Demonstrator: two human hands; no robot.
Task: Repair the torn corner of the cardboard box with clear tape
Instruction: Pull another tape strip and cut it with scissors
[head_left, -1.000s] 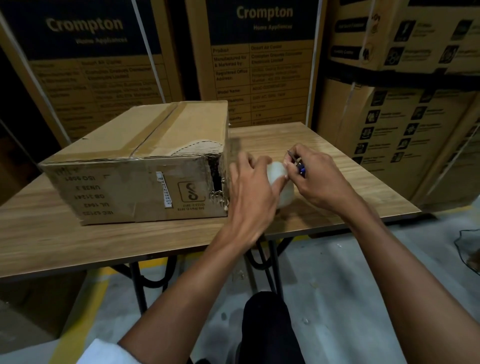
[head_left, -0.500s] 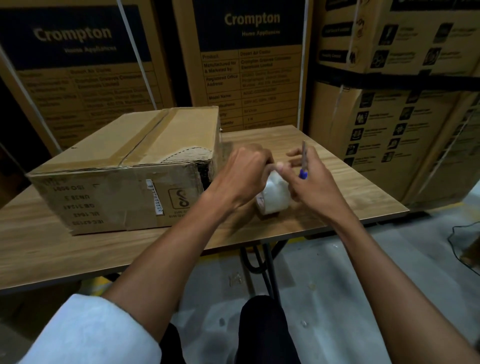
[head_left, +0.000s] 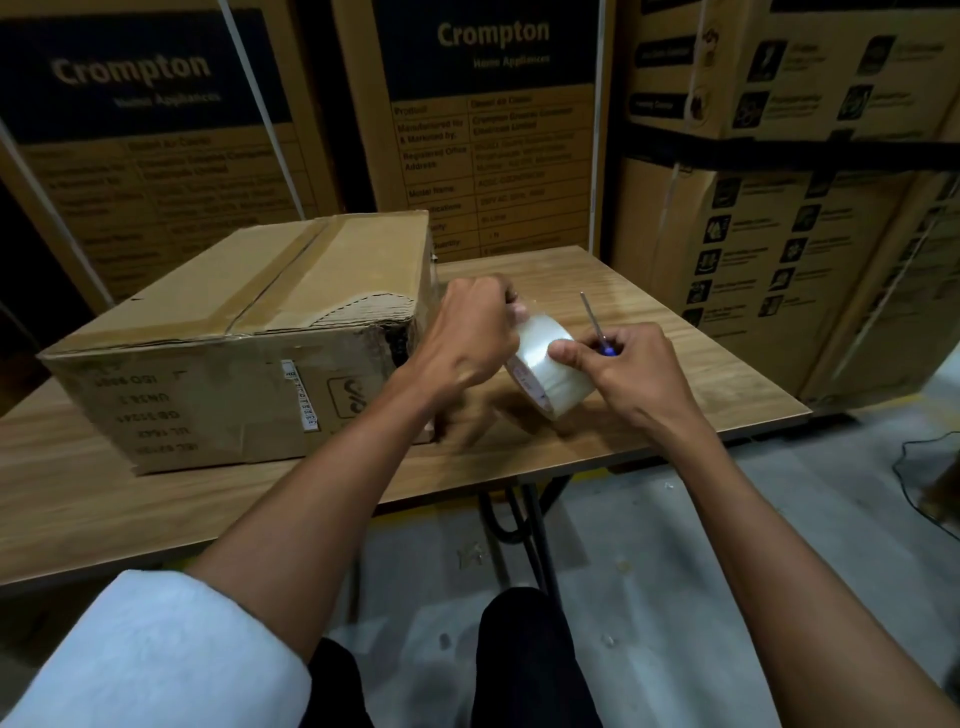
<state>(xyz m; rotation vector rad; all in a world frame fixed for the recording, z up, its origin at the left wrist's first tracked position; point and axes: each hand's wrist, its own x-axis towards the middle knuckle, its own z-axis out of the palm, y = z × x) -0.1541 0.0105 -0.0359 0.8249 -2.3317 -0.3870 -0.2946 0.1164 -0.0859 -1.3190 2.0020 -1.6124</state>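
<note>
Since earlier frame, left hand (head_left: 467, 332) shifting rightward, fingers pinching at top of white-cored clear tape roll (head_left: 545, 371).

Brown torn-cornered cardboard box (head_left: 249, 332) sitting centre-left on wooden table (head_left: 675, 374), torn corner facing hands.

Right hand (head_left: 628, 369), centre-right, gripping roll, blue-handled tool (head_left: 597, 332) tucked in.

Step, likely: finding tape end. Next: peeling strip toward corner.

One head cam, wide-angle, looking fwd and down, close over table (head_left: 675, 332), stacked cartons (head_left: 493, 130) facing behind
</note>
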